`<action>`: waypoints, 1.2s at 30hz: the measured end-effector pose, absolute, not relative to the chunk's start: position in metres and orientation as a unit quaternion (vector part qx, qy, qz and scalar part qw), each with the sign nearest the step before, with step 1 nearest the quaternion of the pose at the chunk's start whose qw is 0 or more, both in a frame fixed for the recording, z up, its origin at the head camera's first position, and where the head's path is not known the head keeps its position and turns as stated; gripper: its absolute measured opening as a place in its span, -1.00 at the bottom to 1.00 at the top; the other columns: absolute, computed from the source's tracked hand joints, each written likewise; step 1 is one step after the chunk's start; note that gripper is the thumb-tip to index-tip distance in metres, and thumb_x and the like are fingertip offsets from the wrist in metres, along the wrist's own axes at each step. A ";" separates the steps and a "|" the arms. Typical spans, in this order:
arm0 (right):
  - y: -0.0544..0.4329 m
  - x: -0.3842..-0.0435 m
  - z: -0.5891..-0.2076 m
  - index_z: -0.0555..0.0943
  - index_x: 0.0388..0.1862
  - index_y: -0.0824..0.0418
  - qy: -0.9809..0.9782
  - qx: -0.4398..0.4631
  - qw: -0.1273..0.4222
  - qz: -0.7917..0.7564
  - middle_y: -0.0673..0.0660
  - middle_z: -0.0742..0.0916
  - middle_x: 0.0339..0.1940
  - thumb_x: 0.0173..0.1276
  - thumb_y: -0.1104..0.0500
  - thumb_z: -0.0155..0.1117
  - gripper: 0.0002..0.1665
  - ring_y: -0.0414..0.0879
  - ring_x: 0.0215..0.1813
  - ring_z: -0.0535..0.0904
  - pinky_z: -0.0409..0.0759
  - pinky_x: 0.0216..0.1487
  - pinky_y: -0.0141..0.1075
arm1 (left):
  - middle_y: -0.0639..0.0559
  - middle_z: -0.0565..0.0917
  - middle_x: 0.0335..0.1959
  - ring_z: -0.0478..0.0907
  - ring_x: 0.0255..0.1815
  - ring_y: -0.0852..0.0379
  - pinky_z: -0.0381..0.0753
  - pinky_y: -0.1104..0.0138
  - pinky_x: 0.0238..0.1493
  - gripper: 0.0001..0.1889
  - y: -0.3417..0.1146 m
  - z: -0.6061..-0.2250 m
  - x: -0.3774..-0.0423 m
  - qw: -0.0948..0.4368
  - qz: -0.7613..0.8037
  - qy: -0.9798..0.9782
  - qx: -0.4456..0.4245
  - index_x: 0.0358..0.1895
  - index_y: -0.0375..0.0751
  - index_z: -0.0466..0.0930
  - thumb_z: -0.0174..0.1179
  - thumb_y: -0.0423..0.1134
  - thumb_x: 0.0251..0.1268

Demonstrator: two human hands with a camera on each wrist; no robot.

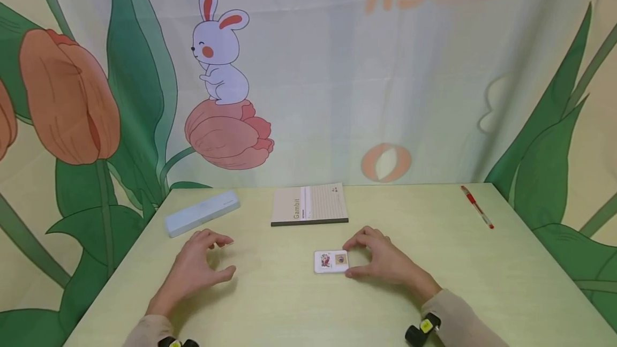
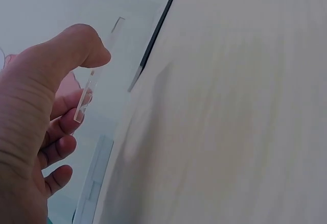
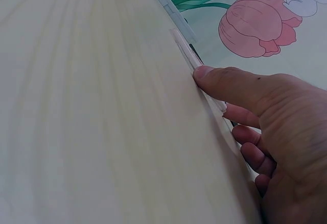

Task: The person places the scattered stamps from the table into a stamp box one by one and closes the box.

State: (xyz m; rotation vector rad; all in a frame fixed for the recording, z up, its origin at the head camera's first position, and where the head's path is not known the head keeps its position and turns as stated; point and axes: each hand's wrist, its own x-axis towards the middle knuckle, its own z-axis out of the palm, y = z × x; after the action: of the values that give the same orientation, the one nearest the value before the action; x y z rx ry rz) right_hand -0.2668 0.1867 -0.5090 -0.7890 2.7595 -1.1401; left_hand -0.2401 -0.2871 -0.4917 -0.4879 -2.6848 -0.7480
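My left hand (image 1: 195, 269) is raised over the left part of the table, thumb and fingers spread apart around a thin clear plastic piece. In the left wrist view this clear plate (image 2: 79, 109) stands edge-on between thumb and fingers; in the head view it barely shows. My right hand (image 1: 383, 258) grips the right end of a small flat white case (image 1: 331, 262), thumb at the near corner and fingers at the far one. Two small stamp-like pictures lie side by side on the case's face. The right wrist view shows the case low over the tabletop.
Behind the hands lies a notebook (image 1: 308, 205) with a dark spine along its near edge. A pale blue oblong box (image 1: 202, 213) rests at the back left, and a red pen (image 1: 477, 206) at the back right. A printed curtain (image 1: 318, 79) hangs behind the table.
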 end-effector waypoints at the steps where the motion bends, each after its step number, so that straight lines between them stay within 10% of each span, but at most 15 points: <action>1: 0.187 -0.267 -0.509 0.78 0.13 -0.10 0.893 -0.255 0.027 -0.370 -0.11 0.65 0.15 0.17 -0.14 0.83 -0.42 0.00 0.31 0.48 0.32 0.46 0.22 | 0.06 0.71 -0.10 0.57 0.00 0.01 0.59 0.04 0.04 -0.46 -0.283 -0.491 -0.242 0.156 -0.266 -0.935 -0.176 0.12 -0.06 0.81 0.73 -0.10 -0.01; 17: 0.186 -0.267 -0.510 0.78 0.14 -0.10 0.893 -0.250 0.035 -0.373 -0.11 0.65 0.17 0.18 -0.14 0.82 -0.42 0.01 0.34 0.47 0.31 0.47 0.21 | 0.17 0.66 -0.02 0.56 0.12 -0.04 0.58 0.05 0.15 -0.47 -0.191 -0.468 -0.264 0.114 -0.317 -0.910 -0.243 0.11 0.16 0.79 0.70 -0.06 -0.02; 36: 0.188 -0.270 -0.511 0.78 0.14 -0.12 0.894 -0.257 0.022 -0.366 -0.11 0.65 0.15 0.19 -0.18 0.81 -0.42 -0.01 0.30 0.49 0.31 0.41 0.17 | 0.05 0.72 0.00 0.56 0.11 0.02 0.57 0.12 0.14 -0.42 -0.116 -0.491 -0.278 0.068 -0.305 -0.896 -0.314 0.17 -0.02 0.81 0.64 0.01 0.00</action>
State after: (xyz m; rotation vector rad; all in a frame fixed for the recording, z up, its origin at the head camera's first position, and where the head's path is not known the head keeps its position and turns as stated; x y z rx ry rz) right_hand -0.2695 0.1878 -0.5110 -0.7954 2.7707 -1.1357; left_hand -0.2779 -0.1163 -0.4911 -0.9451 -2.7008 -0.9203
